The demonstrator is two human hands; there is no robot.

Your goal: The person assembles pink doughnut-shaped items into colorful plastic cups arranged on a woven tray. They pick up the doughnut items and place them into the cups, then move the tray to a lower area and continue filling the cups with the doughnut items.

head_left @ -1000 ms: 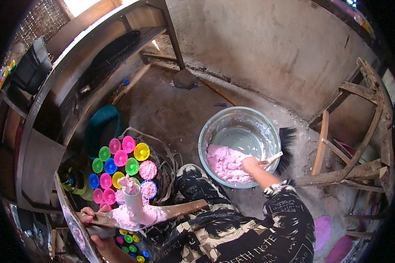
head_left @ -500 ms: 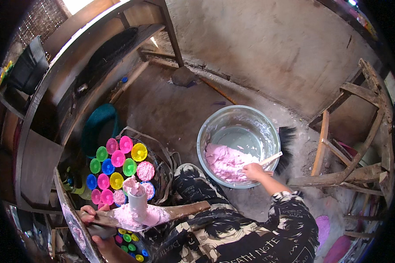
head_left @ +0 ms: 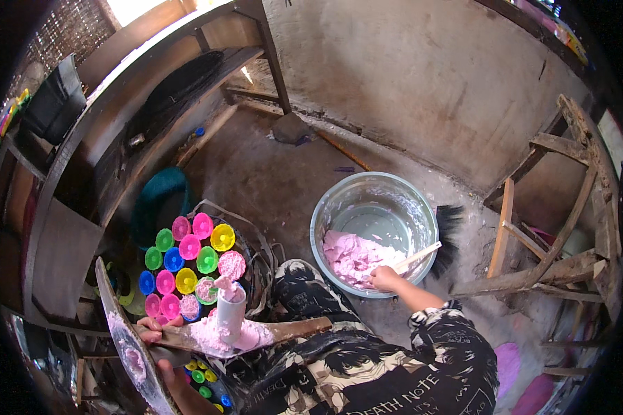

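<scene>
My left hand [head_left: 152, 332] is closed around the left end of a wooden plank [head_left: 294, 333] lying across my lap. A white tube [head_left: 231, 315] stands upright on that plank in spread pink paste, with more paste heaped at its top. Beyond it are several colourful round plastic cups [head_left: 186, 280], some filled with pink paste. My right hand [head_left: 387, 278] reaches into a large pale-blue basin [head_left: 316, 242], its fingers closed down at a mound of pink paste [head_left: 353, 256]. What they grip is hidden. Beside it a white handle [head_left: 421, 255] leans toward the basin's right rim.
A paste-smeared board [head_left: 130, 353] tilts up left of my left hand. Behind the cups sits a teal tub [head_left: 160, 207]. Black bristles [head_left: 450, 232] lie right of the basin. A wooden frame [head_left: 567, 252] stands at the right, and a wooden shelf [head_left: 187, 90] at the far left.
My right hand has shifted slightly left, further over the paste, while the white handle stays nearly in place in the basin. My left hand still grips the plank.
</scene>
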